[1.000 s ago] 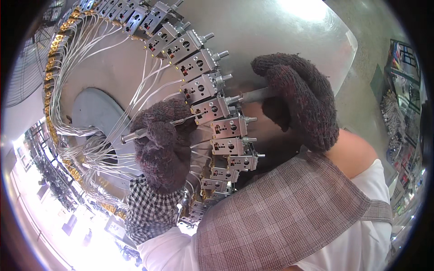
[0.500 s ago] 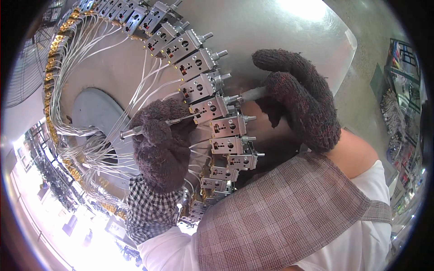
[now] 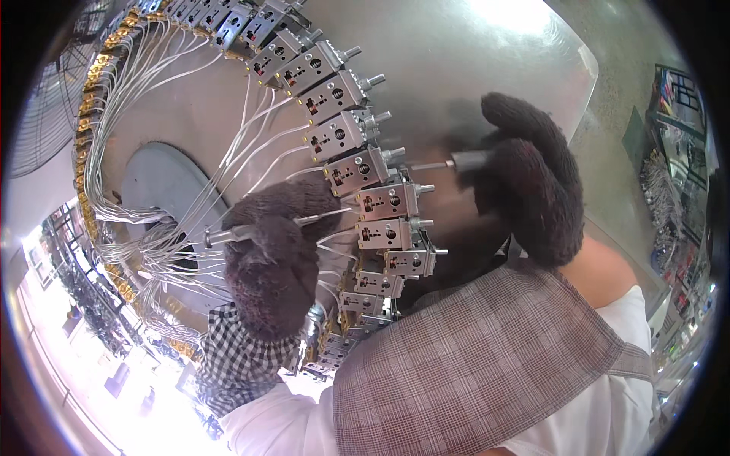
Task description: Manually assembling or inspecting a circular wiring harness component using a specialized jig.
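Units (image 3: pixel 334 138): silver, box-shaped and metal, set side by side in a long curve from the far left, through the middle, to the near side; their stub shafts (image 3: pixel 373 81) point right.
Left hand (image 3: pixel 270 254): in a dark knitted glove, left of the row, fingers closed around a slim metal tool (image 3: pixel 226 235); the tool's broader end sticks out on the left, its thin end on the right, close by one of the units. Whether it touches that unit cannot be told.
Right hand (image 3: pixel 536 182): in a matching glove, right of the row and well apart from the left hand, its grasp wrapped about a grey cylindrical tool (image 3: pixel 470 161); a thin shaft (image 3: pixel 431 166) runs from this tool leftward, ending near the stub shafts. Contact there is unclear.
Wires (image 3: pixel 97 163): white, gathered on the left, fanning rightward to the back of the row.
Terminals (image 3: pixel 89 114): brass-coloured, in a curved band along the left, outside the wires.
Table (image 3: pixel 441 61): bare grey metal at the far side, brightly lit in one spot.
Disc (image 3: pixel 163 178): flat and grey, left, partly under the wires.
Sleeve (image 3: pixel 247 342): black-and-white checks on the left forearm.
Apron (image 3: pixel 479 349): brown plaid, at the near side.
Fan (image 3: pixel 46 125): wire-caged, far left.
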Action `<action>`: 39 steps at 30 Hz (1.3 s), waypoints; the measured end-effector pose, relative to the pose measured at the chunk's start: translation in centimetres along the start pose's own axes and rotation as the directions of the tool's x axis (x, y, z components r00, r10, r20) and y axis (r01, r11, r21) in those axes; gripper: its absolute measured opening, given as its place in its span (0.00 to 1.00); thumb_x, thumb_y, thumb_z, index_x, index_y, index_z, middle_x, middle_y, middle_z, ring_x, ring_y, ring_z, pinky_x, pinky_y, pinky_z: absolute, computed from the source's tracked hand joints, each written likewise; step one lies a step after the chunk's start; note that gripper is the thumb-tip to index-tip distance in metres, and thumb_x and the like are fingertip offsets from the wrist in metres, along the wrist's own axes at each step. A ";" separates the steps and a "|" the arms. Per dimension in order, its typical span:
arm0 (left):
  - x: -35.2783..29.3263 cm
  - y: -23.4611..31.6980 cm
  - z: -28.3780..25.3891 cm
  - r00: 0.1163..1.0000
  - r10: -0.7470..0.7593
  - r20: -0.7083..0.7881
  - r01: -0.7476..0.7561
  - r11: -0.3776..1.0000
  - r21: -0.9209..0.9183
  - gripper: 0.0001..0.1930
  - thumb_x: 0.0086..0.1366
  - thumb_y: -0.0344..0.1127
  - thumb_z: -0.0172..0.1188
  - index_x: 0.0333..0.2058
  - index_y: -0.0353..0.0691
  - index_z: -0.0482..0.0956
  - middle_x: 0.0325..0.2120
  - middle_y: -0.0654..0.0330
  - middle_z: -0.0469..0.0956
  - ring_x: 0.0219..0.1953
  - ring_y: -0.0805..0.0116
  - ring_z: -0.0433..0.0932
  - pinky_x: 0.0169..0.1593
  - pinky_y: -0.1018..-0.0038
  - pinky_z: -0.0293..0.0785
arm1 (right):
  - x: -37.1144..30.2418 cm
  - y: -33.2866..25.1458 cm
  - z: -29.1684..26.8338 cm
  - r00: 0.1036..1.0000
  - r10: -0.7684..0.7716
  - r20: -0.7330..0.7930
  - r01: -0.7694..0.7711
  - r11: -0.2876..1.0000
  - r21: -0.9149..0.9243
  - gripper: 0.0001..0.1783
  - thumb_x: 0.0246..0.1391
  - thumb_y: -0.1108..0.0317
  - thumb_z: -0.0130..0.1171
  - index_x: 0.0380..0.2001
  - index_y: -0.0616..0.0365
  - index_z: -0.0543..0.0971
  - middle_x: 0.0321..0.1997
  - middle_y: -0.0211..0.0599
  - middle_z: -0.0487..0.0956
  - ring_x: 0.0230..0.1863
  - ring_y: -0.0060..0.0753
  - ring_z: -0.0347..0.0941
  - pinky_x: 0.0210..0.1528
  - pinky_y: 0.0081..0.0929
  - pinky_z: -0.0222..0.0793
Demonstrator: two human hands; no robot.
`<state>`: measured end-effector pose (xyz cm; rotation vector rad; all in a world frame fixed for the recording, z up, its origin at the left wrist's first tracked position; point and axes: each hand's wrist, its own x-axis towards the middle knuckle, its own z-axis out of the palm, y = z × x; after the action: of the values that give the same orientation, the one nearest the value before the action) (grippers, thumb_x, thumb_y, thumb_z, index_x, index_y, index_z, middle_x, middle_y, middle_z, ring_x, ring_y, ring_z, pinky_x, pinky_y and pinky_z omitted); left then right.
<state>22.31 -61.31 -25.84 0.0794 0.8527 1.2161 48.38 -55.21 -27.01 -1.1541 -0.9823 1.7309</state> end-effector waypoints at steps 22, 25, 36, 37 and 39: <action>-0.6 -3.7 0.5 0.965 0.231 0.123 -0.256 0.933 0.251 0.14 0.57 0.37 0.57 0.39 0.35 0.70 0.36 0.51 0.74 0.42 0.59 0.74 0.50 0.65 0.71 | -4.0 2.6 1.0 0.997 -0.069 -0.020 0.069 0.998 -0.007 0.22 0.56 0.65 0.47 0.53 0.61 0.62 0.38 0.50 0.74 0.33 0.38 0.73 0.33 0.30 0.71; -0.6 -3.9 0.2 0.991 0.132 -0.028 -0.132 0.991 -0.015 0.14 0.57 0.37 0.56 0.39 0.34 0.70 0.36 0.51 0.74 0.42 0.60 0.74 0.50 0.65 0.71 | -4.2 3.1 -0.1 0.991 -0.099 0.094 0.101 0.995 -0.009 0.22 0.56 0.66 0.46 0.53 0.61 0.61 0.42 0.52 0.72 0.36 0.41 0.73 0.34 0.33 0.71; -0.3 -3.0 0.7 0.986 0.129 0.106 -0.144 0.977 0.159 0.15 0.57 0.39 0.57 0.40 0.38 0.70 0.39 0.54 0.73 0.43 0.62 0.74 0.49 0.64 0.72 | -3.2 0.5 0.4 0.995 0.096 0.021 -0.098 0.991 0.089 0.18 0.55 0.67 0.51 0.47 0.64 0.69 0.36 0.40 0.73 0.33 0.28 0.72 0.34 0.23 0.72; -0.4 -2.9 0.6 0.986 0.130 0.104 -0.146 0.976 0.160 0.15 0.57 0.39 0.57 0.40 0.38 0.70 0.39 0.54 0.73 0.43 0.62 0.74 0.49 0.64 0.72 | -3.2 0.4 0.5 0.990 0.144 0.011 -0.144 0.986 0.087 0.18 0.54 0.66 0.51 0.46 0.64 0.69 0.35 0.39 0.73 0.32 0.27 0.72 0.33 0.22 0.71; -0.7 -2.8 0.5 0.999 -0.010 0.042 0.014 0.994 -0.113 0.14 0.58 0.39 0.56 0.40 0.38 0.69 0.39 0.55 0.73 0.44 0.62 0.73 0.50 0.65 0.72 | -3.1 0.5 1.2 0.999 0.031 -0.025 -0.029 0.997 0.068 0.18 0.55 0.66 0.51 0.46 0.64 0.69 0.35 0.38 0.73 0.32 0.26 0.71 0.34 0.22 0.71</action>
<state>24.75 -62.80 -26.50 0.0080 0.7457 1.2449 47.90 -58.40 -26.14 -1.1502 -0.8884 1.7556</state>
